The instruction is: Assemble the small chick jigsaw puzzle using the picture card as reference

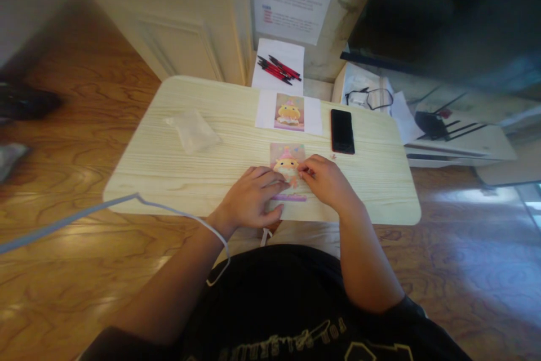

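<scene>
A small picture card (287, 159) with a yellow cartoon figure lies near the front edge of the light wooden table (177, 164). My left hand (252, 201) rests flat on the card's left side, fingers stretched across it. My right hand (327, 182) is beside it on the card's right, with thumb and forefinger pinched together at the card's middle; what they pinch is too small to make out. A tiny loose piece (333, 156) lies just beyond my right hand.
A matching picture sheet (289, 112) on white paper lies further back, a black phone (342, 130) to its right, a clear plastic bag (193, 131) at left. Red-and-black pens (279, 69) sit on paper beyond the table. Glasses (371, 98) and clutter lie on a low white shelf at right.
</scene>
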{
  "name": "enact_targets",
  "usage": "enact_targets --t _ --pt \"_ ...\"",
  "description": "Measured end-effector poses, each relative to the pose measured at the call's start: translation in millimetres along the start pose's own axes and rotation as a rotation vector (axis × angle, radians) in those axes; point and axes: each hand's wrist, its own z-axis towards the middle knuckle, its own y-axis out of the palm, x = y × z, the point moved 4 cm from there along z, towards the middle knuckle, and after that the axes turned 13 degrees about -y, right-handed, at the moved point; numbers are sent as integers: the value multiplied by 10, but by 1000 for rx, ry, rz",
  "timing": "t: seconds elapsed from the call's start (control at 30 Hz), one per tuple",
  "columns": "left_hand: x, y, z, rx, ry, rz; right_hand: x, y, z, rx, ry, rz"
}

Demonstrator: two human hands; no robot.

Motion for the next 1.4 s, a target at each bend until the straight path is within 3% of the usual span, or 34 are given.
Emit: enact_targets --t 0.17,0.43,0.67,0.83,1.0,1.3,1.4 --pt "-71 -27 7 130 -116 -19 5 21 -133 8 37 -5" --pt "-53 -2 49 117 -167 84 -41 162 -145 -27 47 -6" --pt "-126 -4 53 144 -240 24 3 145 -162 -16 18 21" --pt "-86 2 37 99 -145 24 79 -16 -235 82 57 33" --pt "-51 12 29 49 -87 36 115 -76 -287 60 77 42" --pt "-41 -2 70 72 -175 64 -1 99 -241 32 29 39" --pt "-56 -14 75 110 -228 61 75 30 -250 110 44 -20"
